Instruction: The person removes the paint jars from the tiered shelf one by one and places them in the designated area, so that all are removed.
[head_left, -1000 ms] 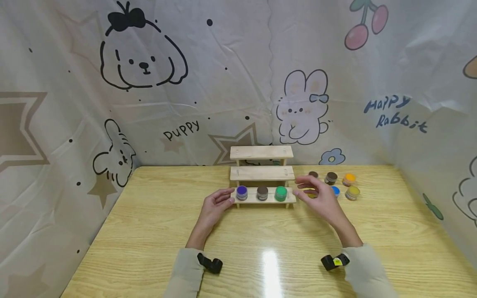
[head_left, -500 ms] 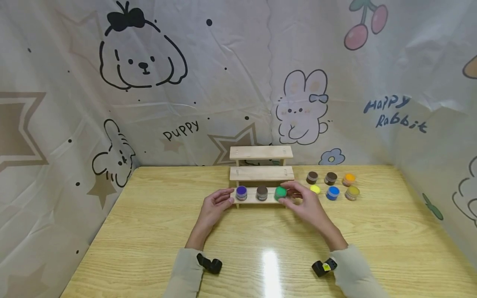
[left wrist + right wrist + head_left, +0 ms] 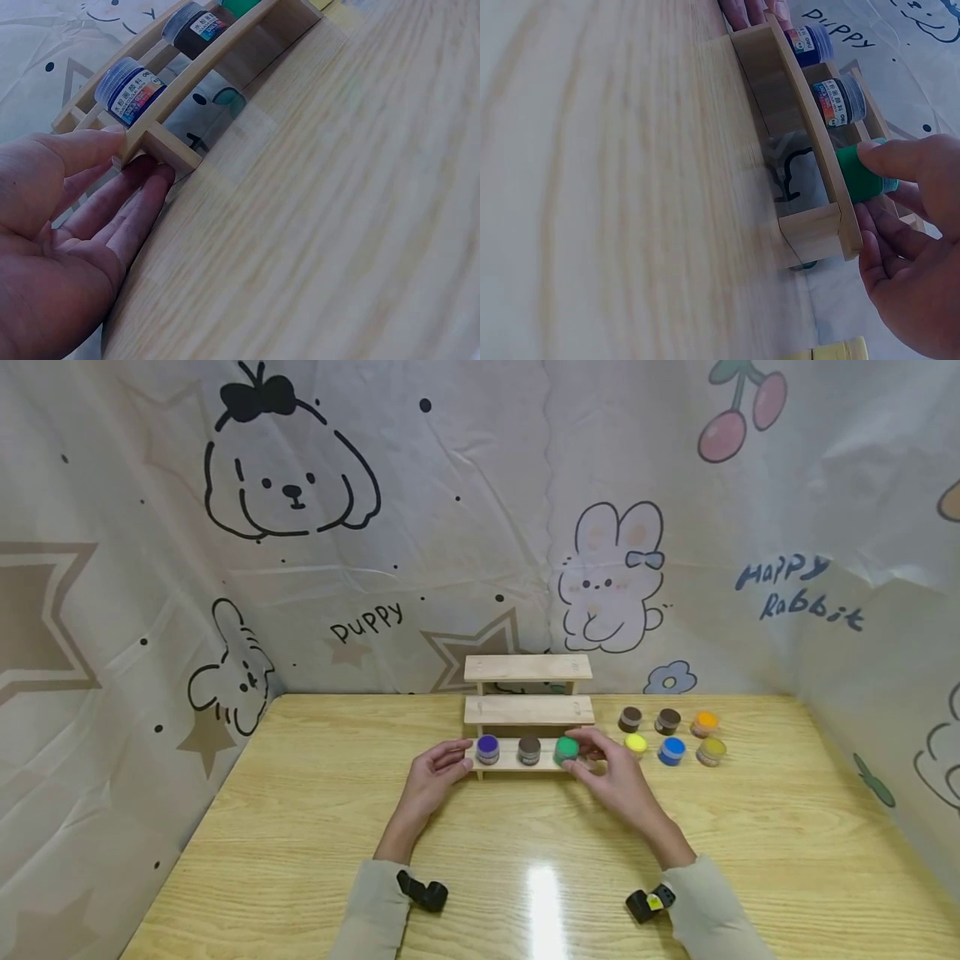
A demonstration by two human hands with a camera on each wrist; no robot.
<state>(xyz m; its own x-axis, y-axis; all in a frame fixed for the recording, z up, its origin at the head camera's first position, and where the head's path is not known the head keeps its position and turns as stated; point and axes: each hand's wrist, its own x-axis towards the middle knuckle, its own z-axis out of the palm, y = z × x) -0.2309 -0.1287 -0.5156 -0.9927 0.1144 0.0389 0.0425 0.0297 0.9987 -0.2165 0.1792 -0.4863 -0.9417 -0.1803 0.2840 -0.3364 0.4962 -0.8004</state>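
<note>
A three-tier wooden stand (image 3: 528,712) stands on the table, with three paint jars on its lowest step: a purple jar (image 3: 487,749), a dark brown jar (image 3: 529,750) and a green jar (image 3: 566,750). My left hand (image 3: 435,777) holds the left end of that step, thumb near the top edge and fingers below, as the left wrist view shows. With thumb and fingers, my right hand (image 3: 615,777) pinches the green paint jar (image 3: 859,174) at the right end of the step. The jar stands upright there, its right side partly covered by the fingers.
Right of the stand sit more jars in two rows: two dark brown ones (image 3: 667,721) and an orange one (image 3: 705,723) behind; yellow (image 3: 636,744), blue (image 3: 672,751) and ochre (image 3: 711,751) in front. A printed curtain (image 3: 465,527) hangs behind the table (image 3: 315,810).
My right hand has moved left from beside the stand's right end onto the green jar, uncovering the jars behind it. The left hand has stayed in place.
</note>
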